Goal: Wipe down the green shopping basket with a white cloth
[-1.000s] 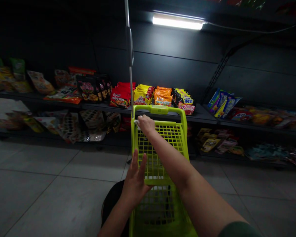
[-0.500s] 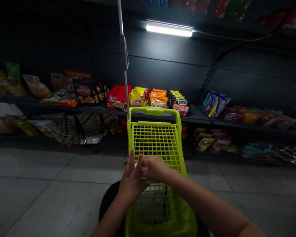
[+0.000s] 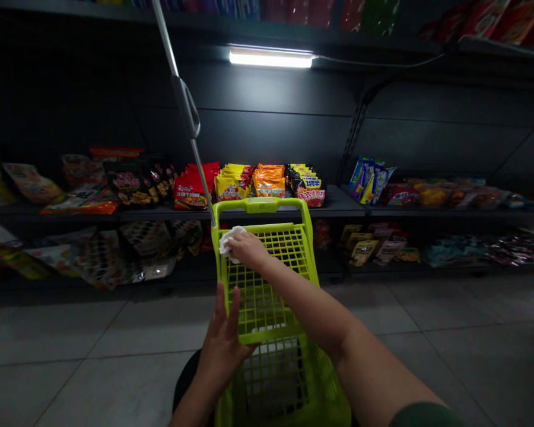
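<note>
- Cloth (image 3: 228, 243), white and crumpled, bunched under the fingers of the right hand (image 3: 248, 249), its edge showing past the fingertips at the far left corner of the basket's grid.
- Right hand curled closed over the cloth and pressing it down on the lime-green mesh, just inside the side rim; dark green sleeve (image 3: 422, 415) visible at the bottom of the frame, the forearm bare and stretched across the basket.
- Left hand (image 3: 222, 350) open, fingers spread and pointing up, holding nothing, its edge beside the near crossbar of the basket, well apart from the cloth.
- Shopping basket (image 3: 262, 205), lime-green plastic, upright on its wheels or base (hidden from view), directly in front of the person, with its grid panel between the two hands.
- Metal telescopic pole (image 3: 184, 107) rising at a slant from the basket's far left corner, close to the cloth, with a looped grip partway up.
- Noodle packets in red (image 3: 190, 191), yellow (image 3: 231, 185) and orange (image 3: 269, 182) lined up on a dark store shelf (image 3: 338, 203) just beyond the basket.
- Blue packets (image 3: 369, 181) standing farther right on the same shelving.
- Strip light (image 3: 270, 57) glowing on the back wall above.
- Grey floor tiles (image 3: 129, 332) spreading out on either side of the basket.
</note>
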{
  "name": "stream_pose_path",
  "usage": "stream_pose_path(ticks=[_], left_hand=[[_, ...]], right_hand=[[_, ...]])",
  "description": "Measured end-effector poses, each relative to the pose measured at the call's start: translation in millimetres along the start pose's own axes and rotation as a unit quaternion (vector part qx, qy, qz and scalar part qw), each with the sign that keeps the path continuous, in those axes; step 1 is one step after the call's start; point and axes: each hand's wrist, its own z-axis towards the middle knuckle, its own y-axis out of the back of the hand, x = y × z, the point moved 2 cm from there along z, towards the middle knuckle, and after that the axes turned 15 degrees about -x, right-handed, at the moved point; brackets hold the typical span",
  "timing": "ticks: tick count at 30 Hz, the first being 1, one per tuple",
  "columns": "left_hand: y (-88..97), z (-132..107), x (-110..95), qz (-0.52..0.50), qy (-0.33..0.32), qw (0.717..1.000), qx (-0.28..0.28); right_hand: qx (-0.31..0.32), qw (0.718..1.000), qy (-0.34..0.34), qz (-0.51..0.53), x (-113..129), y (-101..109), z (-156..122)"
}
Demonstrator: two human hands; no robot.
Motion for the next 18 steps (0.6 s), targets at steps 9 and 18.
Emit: stream_pose_path(ticks=[9,18], left_hand=[[-7.5,7.0,-4.1,-0.019,-0.006,1.000,0.018],[-11.6,13.2,-5.1,-0.026,-0.003,0.999,0.043]], right_hand=[[-0.022,0.996,-0.082,-0.023,-80.1,44.7,-69.5],[-0.023,0.982,-0.162,-0.091,-116.3,115.0,-149.6]])
